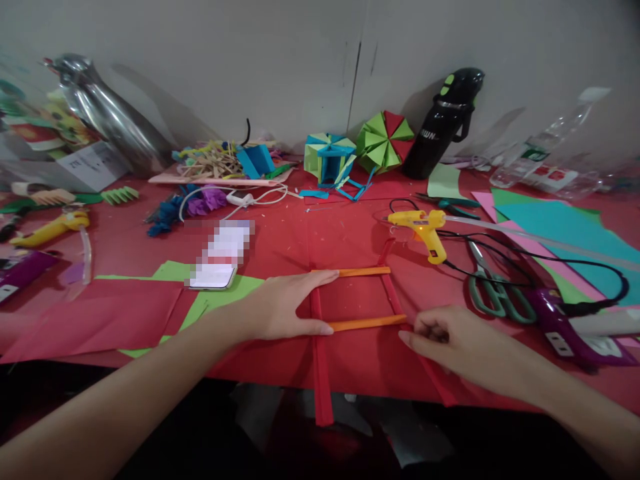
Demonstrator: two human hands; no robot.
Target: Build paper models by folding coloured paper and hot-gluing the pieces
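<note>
A ladder-like frame has two orange paper strips lying across two long red paper strips. My left hand is spread over its left side, index finger on the far orange strip and thumb on the near one. At the right end of the near orange strip, my right hand is closed, its curled fingers around the right-hand red strip, which is partly hidden. Both long strips reach past the table's front edge. A yellow glue gun lies just beyond my right hand.
Scissors, a purple power strip and black cable lie at the right. A phone rests on green paper at the left. Farther back stand paper models, a black bottle and a steel jug.
</note>
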